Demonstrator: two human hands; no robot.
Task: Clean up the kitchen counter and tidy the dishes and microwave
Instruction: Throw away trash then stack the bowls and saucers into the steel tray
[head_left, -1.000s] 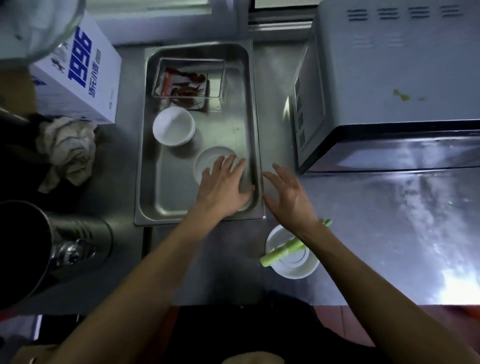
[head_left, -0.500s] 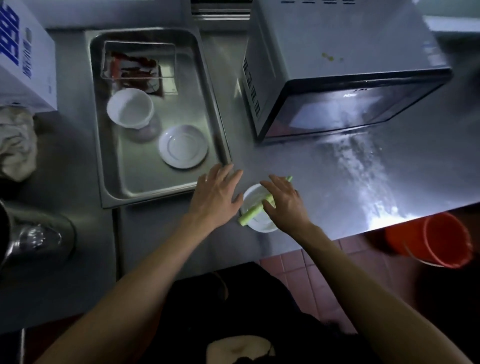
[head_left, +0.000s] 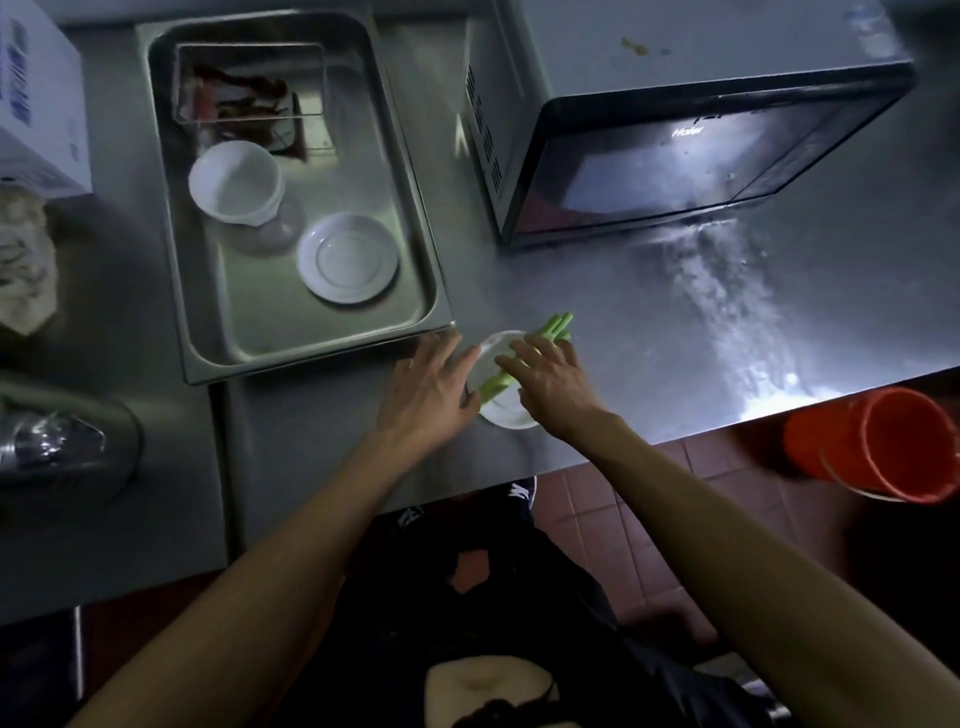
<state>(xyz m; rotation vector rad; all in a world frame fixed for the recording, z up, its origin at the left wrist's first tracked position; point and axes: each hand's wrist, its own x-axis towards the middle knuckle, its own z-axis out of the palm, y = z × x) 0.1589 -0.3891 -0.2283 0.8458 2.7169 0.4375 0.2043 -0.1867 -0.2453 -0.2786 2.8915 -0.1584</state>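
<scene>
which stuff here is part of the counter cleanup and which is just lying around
Part of the job:
- small white dish under both hands, on the steel counter
- green stalks on that dish
- white saucer and white bowl in the steel tray
- dark-fronted microwave

Just lying about:
- orange bucket
- white box with blue print
- crumpled cloth

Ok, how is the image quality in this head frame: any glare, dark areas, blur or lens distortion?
Head view: dim overall; strong glare streaks the counter in front of the microwave, whose door reflects light; the wide lens bows the steel tray and counter edges; the orange bucket and pot near the edges look smeared; both hands and the plate with green sticks stay fairly sharp.
</scene>
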